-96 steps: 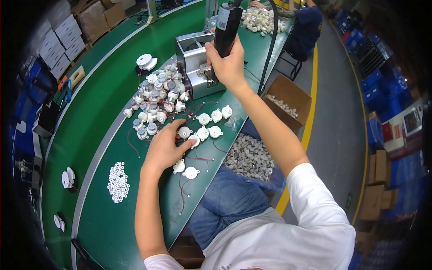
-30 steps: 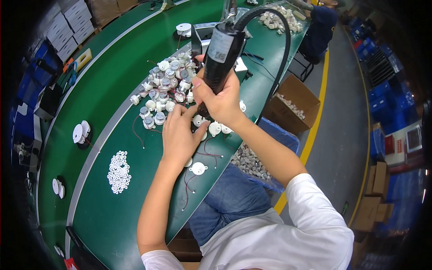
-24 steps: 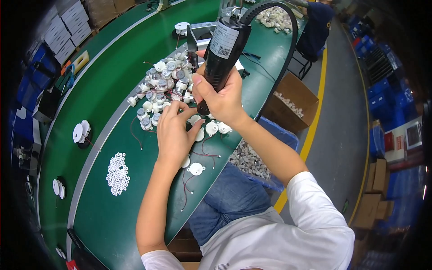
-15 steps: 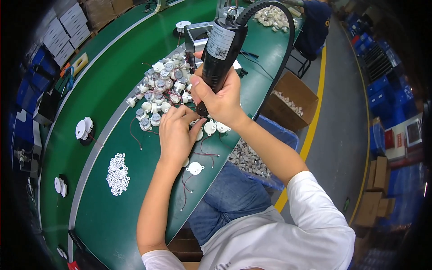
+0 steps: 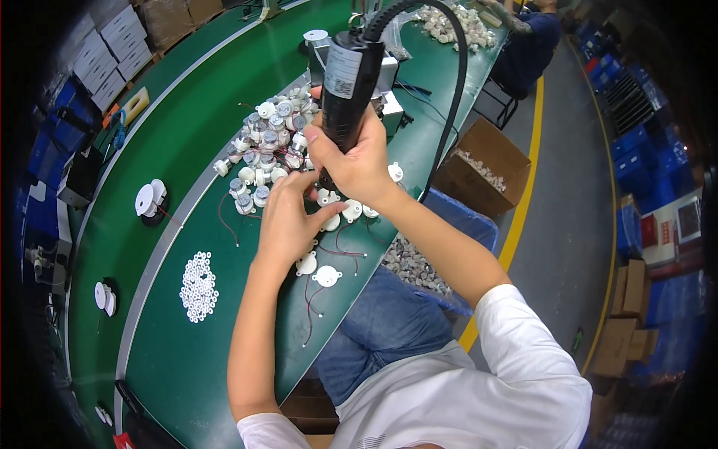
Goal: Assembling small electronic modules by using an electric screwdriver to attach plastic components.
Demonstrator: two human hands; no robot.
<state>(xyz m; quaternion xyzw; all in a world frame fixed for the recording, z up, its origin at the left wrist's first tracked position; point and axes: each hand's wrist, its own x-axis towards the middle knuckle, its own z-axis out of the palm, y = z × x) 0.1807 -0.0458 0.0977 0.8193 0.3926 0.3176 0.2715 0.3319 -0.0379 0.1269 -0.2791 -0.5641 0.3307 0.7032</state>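
My right hand (image 5: 357, 161) is wrapped round a black electric screwdriver (image 5: 350, 93), held upright with its tip down beside my left fingertips. My left hand (image 5: 286, 221) is low over the bench, thumb spread from the fingers. Between them lies a white round plastic part (image 5: 327, 197), partly covered. Just right of my left thumb sits another white part (image 5: 352, 211). Nearer me are a white disc with two lugs (image 5: 327, 276) and a similar one (image 5: 306, 263), with thin red and black wires (image 5: 308, 310). The screwdriver's tip is mostly hidden.
Beyond my hands is a heap of wired white and grey parts (image 5: 269, 135). Small white rings (image 5: 198, 288) are piled at left. A green conveyor (image 5: 187, 105) carries white discs (image 5: 149, 199). At right stand a cardboard box (image 5: 486, 165) and a blue lined bin (image 5: 471, 217). A co-worker (image 5: 531, 37) sits far right.
The screwdriver and my right hand have shifted left. My left thumb has spread away from its fingers, showing more of the part there. Discs on the conveyor have moved farther away.
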